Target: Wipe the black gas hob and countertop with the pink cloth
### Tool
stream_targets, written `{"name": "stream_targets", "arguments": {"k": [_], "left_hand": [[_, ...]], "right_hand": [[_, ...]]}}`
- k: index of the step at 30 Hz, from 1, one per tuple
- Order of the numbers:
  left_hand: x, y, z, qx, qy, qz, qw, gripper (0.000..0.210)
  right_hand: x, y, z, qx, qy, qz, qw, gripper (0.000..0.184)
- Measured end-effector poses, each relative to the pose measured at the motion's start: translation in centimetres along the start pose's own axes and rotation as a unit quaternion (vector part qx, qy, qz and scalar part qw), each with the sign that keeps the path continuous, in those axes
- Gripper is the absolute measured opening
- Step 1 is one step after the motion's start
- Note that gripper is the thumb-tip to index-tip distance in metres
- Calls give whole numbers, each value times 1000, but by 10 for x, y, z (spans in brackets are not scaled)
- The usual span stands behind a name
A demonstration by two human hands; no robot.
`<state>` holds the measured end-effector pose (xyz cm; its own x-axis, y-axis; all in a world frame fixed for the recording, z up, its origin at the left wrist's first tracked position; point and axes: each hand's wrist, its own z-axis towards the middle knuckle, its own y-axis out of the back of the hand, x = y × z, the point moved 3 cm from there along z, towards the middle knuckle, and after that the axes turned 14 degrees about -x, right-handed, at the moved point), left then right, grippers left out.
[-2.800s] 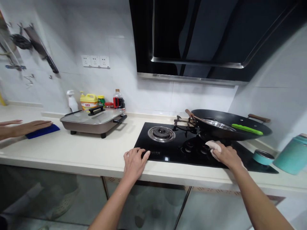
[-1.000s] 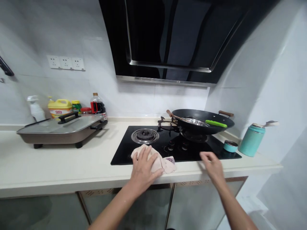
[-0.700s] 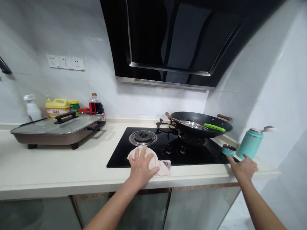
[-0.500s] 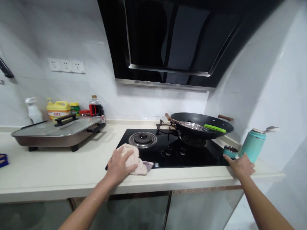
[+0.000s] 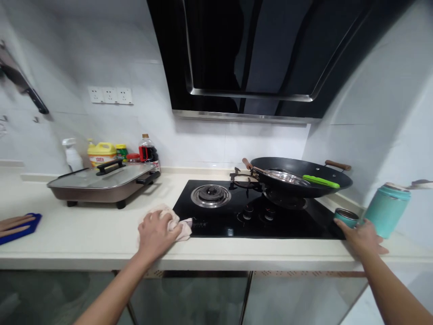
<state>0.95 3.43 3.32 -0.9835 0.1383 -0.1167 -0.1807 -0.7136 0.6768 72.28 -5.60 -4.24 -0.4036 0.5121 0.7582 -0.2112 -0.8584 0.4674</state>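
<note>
A pale pink cloth (image 5: pixel 182 228) lies bunched under my left hand (image 5: pixel 157 234), whose fingers are curled over it on the white counter, against the left front corner of the black gas hob (image 5: pixel 216 228). At the hob's right front corner my right hand (image 5: pixel 363 239) rests low with its fingers apart. Its thumb reaches the small teal cup (image 5: pixel 347 217), seemingly touching it. Right behind those fingers stands a teal bottle (image 5: pixel 389 210); whether they touch it I cannot tell. A black wok (image 5: pixel 324 192) with wooden handles sits on the right burner, holding a metal lid or strainer and a green-handled utensil (image 5: pixel 320 181).
A lidded electric pan (image 5: pixel 98 192) stands on the left of the counter (image 5: pixel 101 234). Behind it are a yellow jug (image 5: pixel 102 153), a dark sauce bottle (image 5: pixel 149 153) and a white spray bottle (image 5: pixel 72 155). A blue item (image 5: pixel 29 228) lies far left. The range hood (image 5: pixel 246 67) hangs overhead.
My left hand has slid the cloth leftward, off the hob's corner onto the counter. The view has turned a little left. My right hand stays by the teal cup and bottle.
</note>
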Motion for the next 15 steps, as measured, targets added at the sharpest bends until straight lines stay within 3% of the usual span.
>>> {"name": "stream_targets", "arguments": {"k": [5,12,15], "left_hand": [[-67,10,-28,-64,-106,-92,988,29],[-184,10,-84,-35,-199,-299,933,37],[-219,7,-104,-3,-274,-350,896,43]], "right_hand": [[2,-2,0,37,-67,-26,997,99],[4,7,-5,50,-63,-20,997,97],[1,9,-7,48,-72,-4,996,95]]}}
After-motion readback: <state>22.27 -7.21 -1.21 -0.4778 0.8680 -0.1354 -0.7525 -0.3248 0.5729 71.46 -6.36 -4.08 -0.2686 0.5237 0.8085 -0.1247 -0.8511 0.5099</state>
